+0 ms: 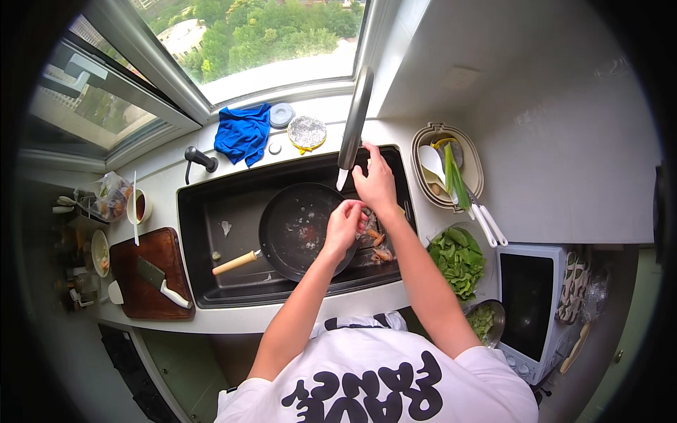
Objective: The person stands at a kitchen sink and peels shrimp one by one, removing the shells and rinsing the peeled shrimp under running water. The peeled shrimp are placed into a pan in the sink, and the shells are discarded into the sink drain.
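Observation:
A dark frying pan [293, 236] with a pale wooden handle [236, 263] sits in the black sink [211, 289], with small pale and reddish bits inside it. Over the pan's right side is my left hand [345, 225], its fingers curled in; whatever they may hold is hidden. My right hand [376, 182] is raised higher, beside the tall grey faucet [355, 123]. Its fingers reach up next to the faucet's stem and its thumb stands apart; I cannot tell whether they touch it. Orange-brown food scraps [381, 252], like shrimp shells, lie in the sink's right end.
Left of the sink, a cleaver [156, 276] lies on a brown cutting board [127, 296]. Behind are a blue cloth [242, 134] and a soap dispenser [202, 159]. To the right stand a utensil-filled basin [419, 187], leafy greens [457, 261] and a microwave [529, 292].

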{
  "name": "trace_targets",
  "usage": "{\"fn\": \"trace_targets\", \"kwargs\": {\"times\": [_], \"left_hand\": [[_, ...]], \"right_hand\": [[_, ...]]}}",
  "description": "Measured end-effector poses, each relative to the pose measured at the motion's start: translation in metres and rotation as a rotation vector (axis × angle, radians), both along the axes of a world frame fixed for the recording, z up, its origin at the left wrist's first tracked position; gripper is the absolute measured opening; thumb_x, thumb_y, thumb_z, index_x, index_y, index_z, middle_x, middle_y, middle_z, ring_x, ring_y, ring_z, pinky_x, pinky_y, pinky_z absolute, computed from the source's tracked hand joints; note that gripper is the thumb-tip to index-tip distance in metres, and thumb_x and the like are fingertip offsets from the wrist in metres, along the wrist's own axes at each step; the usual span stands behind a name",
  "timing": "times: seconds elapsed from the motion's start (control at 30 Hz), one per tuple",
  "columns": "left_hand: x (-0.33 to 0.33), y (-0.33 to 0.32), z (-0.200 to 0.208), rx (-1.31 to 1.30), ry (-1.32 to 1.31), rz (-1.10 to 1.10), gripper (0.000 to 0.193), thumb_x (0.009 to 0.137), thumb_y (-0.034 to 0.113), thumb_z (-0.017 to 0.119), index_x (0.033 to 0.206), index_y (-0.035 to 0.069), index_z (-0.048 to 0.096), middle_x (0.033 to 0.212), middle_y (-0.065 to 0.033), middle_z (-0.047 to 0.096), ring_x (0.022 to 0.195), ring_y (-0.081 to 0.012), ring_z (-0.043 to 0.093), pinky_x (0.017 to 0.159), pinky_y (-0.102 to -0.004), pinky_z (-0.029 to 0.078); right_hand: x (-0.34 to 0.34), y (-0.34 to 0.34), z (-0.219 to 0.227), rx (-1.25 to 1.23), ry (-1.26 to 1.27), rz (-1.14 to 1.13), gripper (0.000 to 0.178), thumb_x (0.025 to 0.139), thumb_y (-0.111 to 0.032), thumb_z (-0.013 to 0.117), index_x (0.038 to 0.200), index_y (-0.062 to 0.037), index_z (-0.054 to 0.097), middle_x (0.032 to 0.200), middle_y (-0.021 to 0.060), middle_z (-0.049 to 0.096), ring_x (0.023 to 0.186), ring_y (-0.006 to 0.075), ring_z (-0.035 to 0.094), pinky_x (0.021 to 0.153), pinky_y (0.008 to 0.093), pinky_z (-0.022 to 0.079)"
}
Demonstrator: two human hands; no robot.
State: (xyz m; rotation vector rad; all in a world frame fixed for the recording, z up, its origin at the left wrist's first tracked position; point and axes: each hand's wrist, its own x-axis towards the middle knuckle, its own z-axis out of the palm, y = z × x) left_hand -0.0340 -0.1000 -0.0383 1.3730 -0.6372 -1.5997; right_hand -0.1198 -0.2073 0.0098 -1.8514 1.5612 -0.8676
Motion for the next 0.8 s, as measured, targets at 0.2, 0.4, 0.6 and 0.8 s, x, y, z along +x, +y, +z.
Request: {"fn": "trace_targets", "kwargs": {"times": [0.2,0.4,0.6,0.8], "left_hand": [[0.037,-0.031,-0.007,0.018,0.268,0.438,0.034,0.111,0.028,0.047,0.132,0.007,0.062,0.115,-0.0036,0.068,0.102,-0.0124,0.065,0.082,-0.0282,0.053],[0.032,-0.024,-0.010,-0.037,0.140,0.321,0.037,0.113,0.034,0.046,0.137,0.010,0.060,0.109,-0.0006,0.066,0.098,-0.0114,0.063,0.081,-0.0301,0.053],[0.025,-0.008,-0.082,0.144,0.429,0.384,0.033,0.109,0.030,0.056,0.128,0.004,0.059,0.109,-0.0094,0.068,0.091,-0.0261,0.070,0.080,-0.0426,0.062],[0.031,0.014,-0.082,0.297,0.226,0.255,0.030,0.114,0.027,0.045,0.121,0.002,0.060,0.103,-0.0109,0.072,0.083,-0.0165,0.072,0.064,-0.0277,0.060]], "right_hand": [[0.062,0.048,-0.054,0.556,-0.885,-0.085,0.027,0.112,-0.033,0.047,0.118,-0.0074,0.054,0.097,0.0030,0.061,0.077,0.0160,0.059,0.071,0.0323,0.050],[0.074,0.059,-0.099,0.811,-1.072,-0.215,0.054,0.111,-0.052,0.042,0.128,-0.0051,0.062,0.115,0.0089,0.067,0.104,0.0191,0.063,0.089,0.0367,0.050],[0.046,0.109,-0.077,0.830,-0.719,-0.178,0.067,0.109,-0.051,0.050,0.157,-0.0044,0.041,0.141,0.0124,0.058,0.131,0.0211,0.054,0.111,0.0356,0.041],[-0.013,0.107,-0.078,0.757,-0.696,-0.153,0.083,0.108,-0.051,0.050,0.165,0.0014,0.020,0.164,0.0234,0.037,0.155,0.0293,0.031,0.126,0.0385,0.024]]}}
